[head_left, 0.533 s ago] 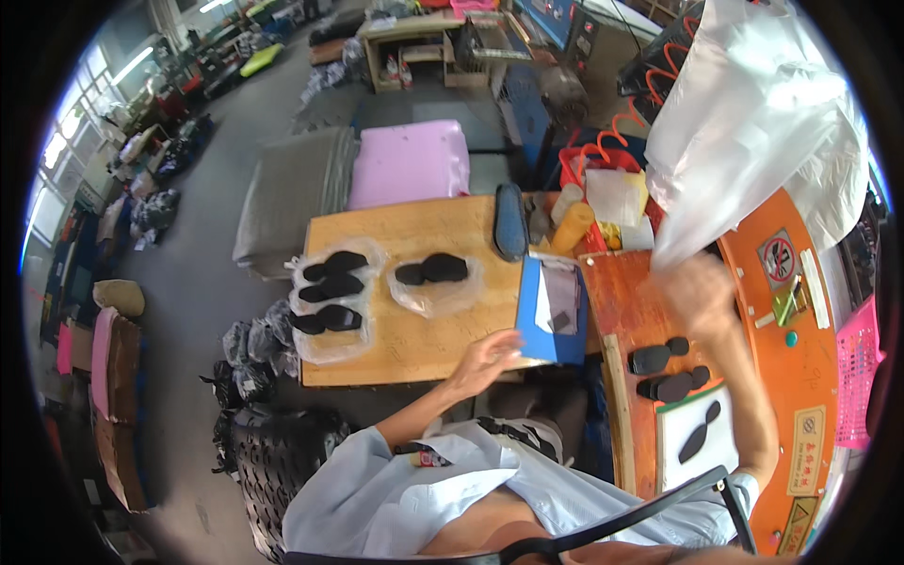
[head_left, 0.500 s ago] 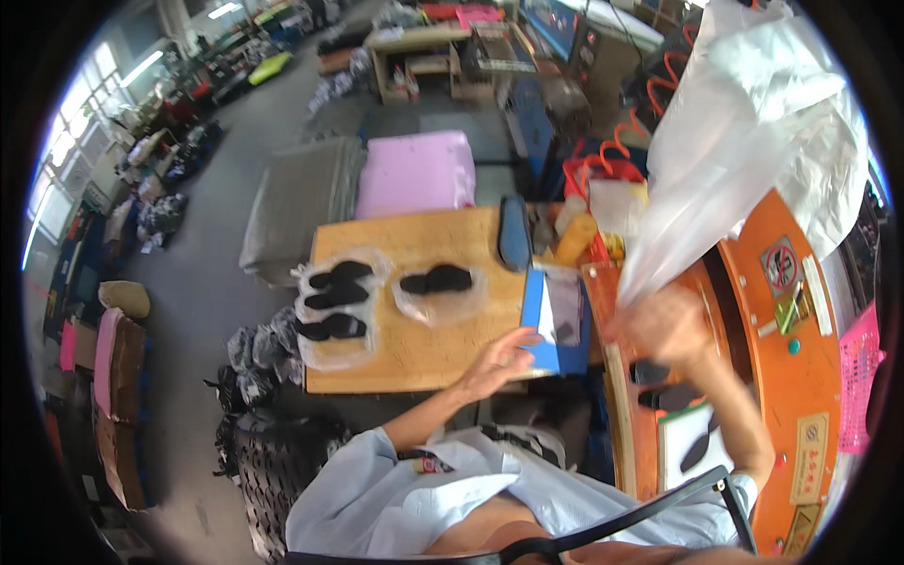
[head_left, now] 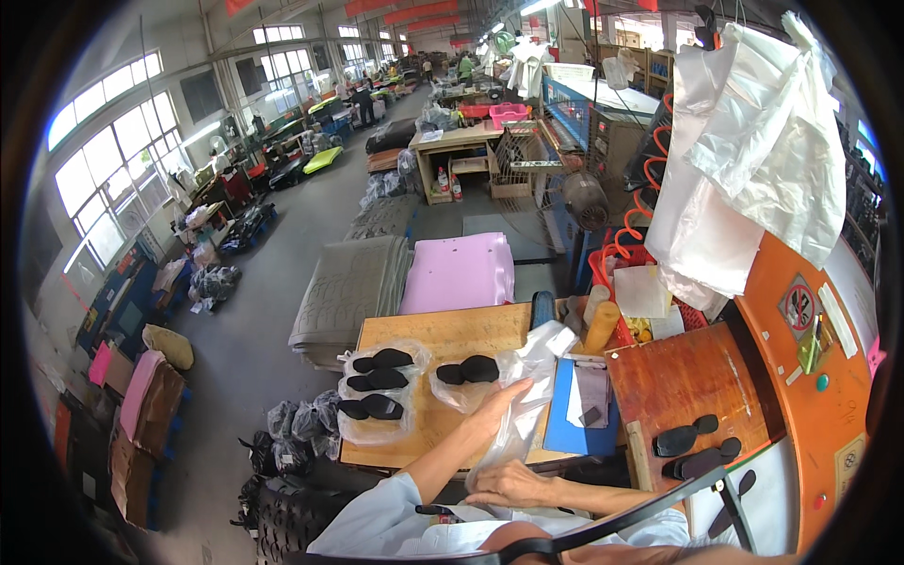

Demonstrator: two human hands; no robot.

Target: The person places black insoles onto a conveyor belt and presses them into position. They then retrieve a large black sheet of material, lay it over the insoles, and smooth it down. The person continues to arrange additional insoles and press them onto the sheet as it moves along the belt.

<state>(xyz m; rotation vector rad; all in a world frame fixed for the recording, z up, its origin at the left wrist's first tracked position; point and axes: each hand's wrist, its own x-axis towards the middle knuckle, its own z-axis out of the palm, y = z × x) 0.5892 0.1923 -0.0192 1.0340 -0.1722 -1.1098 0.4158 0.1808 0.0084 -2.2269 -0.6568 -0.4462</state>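
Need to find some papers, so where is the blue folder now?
In the head view, right of centre, the blue folder lies on the right end of the wooden table, right of the translucent plastic bag at the left hand.

Three black sole-shaped pieces point(head_left: 379, 379) at seven o'clock — there's a single piece point(head_left: 478, 368) at six, and three further pieces point(head_left: 676, 439) at four! One plastic bag point(head_left: 533, 375) at five, one blue folder point(head_left: 559, 428) alongside, two bottles point(head_left: 457, 188) at twelve.
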